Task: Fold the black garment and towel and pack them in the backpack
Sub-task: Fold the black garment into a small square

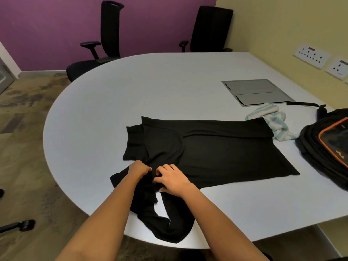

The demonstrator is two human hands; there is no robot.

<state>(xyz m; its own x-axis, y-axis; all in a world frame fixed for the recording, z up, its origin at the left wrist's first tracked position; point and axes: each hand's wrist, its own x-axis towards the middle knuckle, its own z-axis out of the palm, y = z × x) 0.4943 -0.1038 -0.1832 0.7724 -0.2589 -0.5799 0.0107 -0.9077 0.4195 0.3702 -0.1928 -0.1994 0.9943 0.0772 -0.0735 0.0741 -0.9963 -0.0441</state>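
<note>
Both our hands sit close together on the black garment (216,153), at its near left corner where the cloth bunches. Our left hand (140,169) is curled into a loose fist with its fingers dug into the fabric, gripping a fold. Our right hand (172,178) lies just beside it, fingers bent and thumb tucked under, pinching the same gathered cloth.

We see the garment spread flat across the middle of the pale grey table (131,87), its far edge turned over on itself in a long band and its left end folded inward. One sleeve (169,228) trails from under our hands towards us and drapes in a loop at the table's near edge.

We find the towel (271,119), striped white and pale blue, lying crumpled past the garment's far right corner; that corner overlaps it slightly. It rests between the garment and the backpack (323,147), which is black with orange trim, lies on the table at the right edge of the view and is partly cut off.

Beyond the towel a metal cable hatch (256,91) is set into the tabletop. Two black office chairs (111,34) stand at the far side, and wall sockets (311,54) show on the yellow wall to the right
</note>
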